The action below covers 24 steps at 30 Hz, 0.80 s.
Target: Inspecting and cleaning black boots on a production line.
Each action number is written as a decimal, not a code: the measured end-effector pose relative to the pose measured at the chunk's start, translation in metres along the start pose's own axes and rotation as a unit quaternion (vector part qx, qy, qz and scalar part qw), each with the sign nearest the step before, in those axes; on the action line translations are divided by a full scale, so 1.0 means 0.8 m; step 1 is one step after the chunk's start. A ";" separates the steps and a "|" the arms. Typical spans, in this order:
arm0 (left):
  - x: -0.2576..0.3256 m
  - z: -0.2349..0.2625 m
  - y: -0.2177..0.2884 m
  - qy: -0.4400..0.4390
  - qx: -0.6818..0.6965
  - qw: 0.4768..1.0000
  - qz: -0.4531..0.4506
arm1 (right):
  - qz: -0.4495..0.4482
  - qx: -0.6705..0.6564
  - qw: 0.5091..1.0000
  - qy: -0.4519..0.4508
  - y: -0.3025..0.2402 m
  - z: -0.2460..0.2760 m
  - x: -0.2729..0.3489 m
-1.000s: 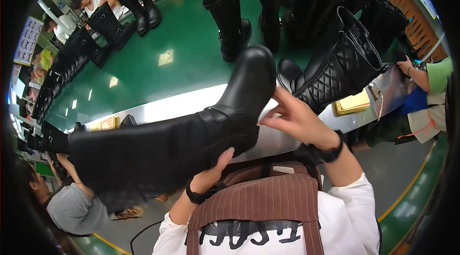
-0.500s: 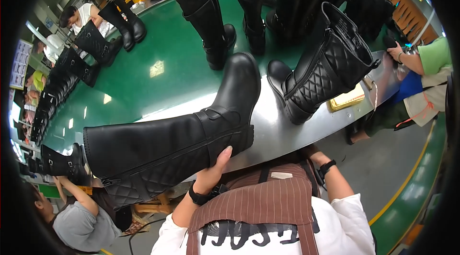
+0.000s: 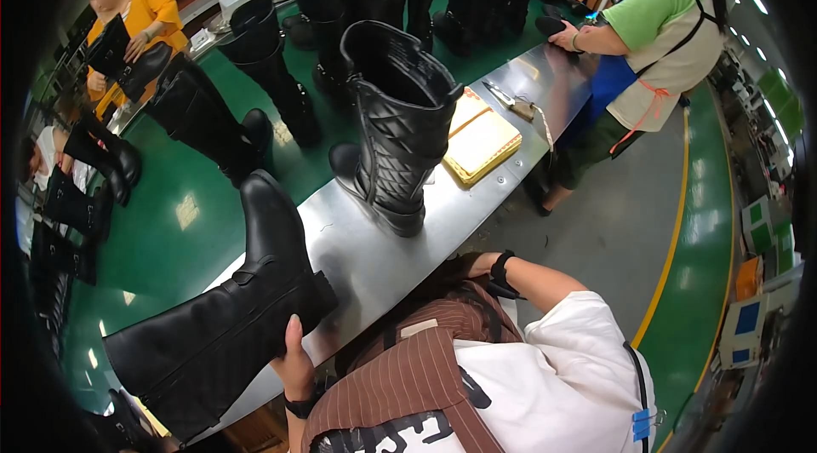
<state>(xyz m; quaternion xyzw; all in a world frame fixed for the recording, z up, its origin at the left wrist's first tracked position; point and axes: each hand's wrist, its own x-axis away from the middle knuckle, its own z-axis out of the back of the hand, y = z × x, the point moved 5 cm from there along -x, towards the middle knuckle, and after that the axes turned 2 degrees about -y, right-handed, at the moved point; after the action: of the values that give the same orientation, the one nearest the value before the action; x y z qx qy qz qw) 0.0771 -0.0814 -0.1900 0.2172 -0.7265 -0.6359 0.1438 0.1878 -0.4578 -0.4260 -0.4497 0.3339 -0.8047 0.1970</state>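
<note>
My left hand [image 3: 295,365] grips a tall black boot [image 3: 223,317] near its heel, with the thumb showing and the fingers hidden beneath. The boot lies on its side, its toe pointing away and its wide shaft reaching left. My right hand [image 3: 473,264] is low beside the brown striped apron, under the table's near edge; its fingers are hidden. A second black boot [image 3: 400,134], with a quilted shaft, stands upright on the metal strip in front of me.
A yellow pad [image 3: 481,146] and a small tool [image 3: 509,100] lie on the metal table edge [image 3: 374,270]. Several black boots [image 3: 340,6] stand on the green tabletop [image 3: 191,172]. A co-worker in green [image 3: 655,23] stands at the right, another in orange [image 3: 153,14] across the table.
The view has swung right, so the table and boots appear further left. My left hand still holds the boot. The person in orange now holds a boot raised.
</note>
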 end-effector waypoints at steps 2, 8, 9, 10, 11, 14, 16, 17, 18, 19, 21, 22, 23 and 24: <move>-0.002 -0.001 -0.003 -0.002 -0.006 1.000 0.005 | -0.049 -0.004 0.999 -0.016 0.009 0.003 -0.005; -0.004 -0.006 -0.005 0.002 0.006 1.000 -0.022 | -0.098 0.044 0.994 -0.012 0.008 -0.002 -0.003; -0.004 -0.006 -0.006 0.011 0.007 1.000 -0.020 | -0.073 0.031 0.997 0.009 -0.006 0.002 0.008; -0.005 -0.006 -0.004 0.017 0.014 0.999 -0.025 | -0.081 0.032 0.996 0.020 -0.020 0.010 0.022; -0.005 -0.005 -0.005 0.022 0.011 1.000 -0.017 | -0.188 -0.014 0.981 -0.047 -0.026 0.009 0.047; -0.009 -0.007 -0.004 0.021 0.004 1.000 -0.016 | -0.096 -0.021 0.993 -0.061 -0.099 0.078 0.126; -0.012 -0.010 -0.005 0.016 0.002 1.000 -0.009 | -0.019 -0.041 0.990 0.133 -0.133 0.175 0.187; -0.014 -0.011 -0.007 0.022 -0.010 1.000 0.003 | -0.046 -0.019 0.950 0.309 -0.136 0.230 0.210; -0.015 -0.015 -0.007 0.023 -0.001 1.000 0.003 | 0.008 0.145 0.853 0.501 -0.151 0.280 0.240; -0.016 -0.019 -0.008 0.025 0.010 1.000 0.003 | 0.044 0.220 0.777 0.588 -0.156 0.317 0.245; -0.017 -0.027 -0.008 0.020 0.018 1.000 0.008 | -0.004 0.292 0.762 0.578 -0.131 0.364 0.223; -0.016 -0.031 -0.007 0.014 0.037 0.999 0.006 | -0.042 0.367 0.745 0.555 -0.118 0.380 0.206; -0.015 -0.034 -0.006 0.018 0.027 0.999 0.011 | -0.077 0.440 0.721 0.530 -0.104 0.393 0.189; -0.014 -0.036 -0.004 0.024 0.019 0.999 0.011 | -0.072 0.442 0.721 0.529 -0.093 0.406 0.178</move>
<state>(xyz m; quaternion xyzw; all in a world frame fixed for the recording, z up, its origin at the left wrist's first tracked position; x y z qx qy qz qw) 0.1011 -0.1011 -0.1880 0.2275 -0.7373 -0.6146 0.1641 0.3903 -0.6107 -0.1673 0.1646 -0.0426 -0.9797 0.1063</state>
